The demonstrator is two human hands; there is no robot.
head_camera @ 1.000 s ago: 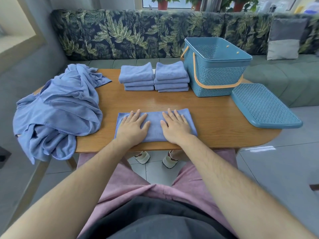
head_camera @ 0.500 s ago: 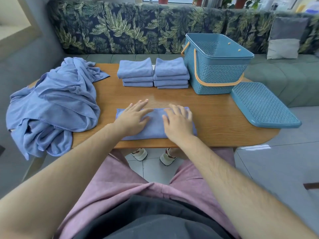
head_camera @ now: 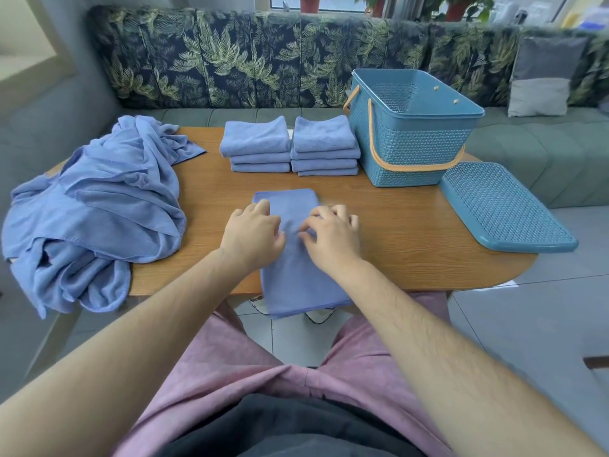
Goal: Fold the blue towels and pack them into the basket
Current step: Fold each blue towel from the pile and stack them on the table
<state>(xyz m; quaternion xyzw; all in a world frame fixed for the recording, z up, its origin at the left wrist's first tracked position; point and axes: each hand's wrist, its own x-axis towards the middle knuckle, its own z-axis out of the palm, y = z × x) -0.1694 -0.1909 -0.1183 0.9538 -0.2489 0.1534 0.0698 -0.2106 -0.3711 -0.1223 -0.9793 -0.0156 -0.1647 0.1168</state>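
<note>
both hands are curled onto one towel: the left hand (head_camera: 253, 234) is closed on its left edge, and the right hand (head_camera: 333, 237) is pinched onto the cloth near its right edge, fingers and thumb bent. the towel (head_camera: 296, 275) is laid as a long folded strip running away from the body, its far end flat on the surface (head_camera: 395, 232) and its near end hung over the front edge.

the step in hand is judged to be the next fold of this strip. it would be done well if the hanging end were lifted and laid onto the far end with corners matched, both sides kept pinched so the layers are not slid apart, and the crease then pressed flat. the finished size should be matched to the left stack (head_camera: 255, 140) and right stack (head_camera: 324, 136) of folded towels, set side by side just left of the basket (head_camera: 412, 153). no towel is seen inside the basket, so packing is judged not yet begun. a heap of unfolded towels (head_camera: 99, 199) is draped over the left end.

the surface is wood-grained, with a rounded right end, where the lid (head_camera: 504, 206) is laid flat, partly past the edge. a leaf-patterned sofa (head_camera: 230, 61) is set behind, a grey cushion (head_camera: 543, 77) is propped on it, and a pale tiled floor (head_camera: 543, 308) is seen below.
</note>
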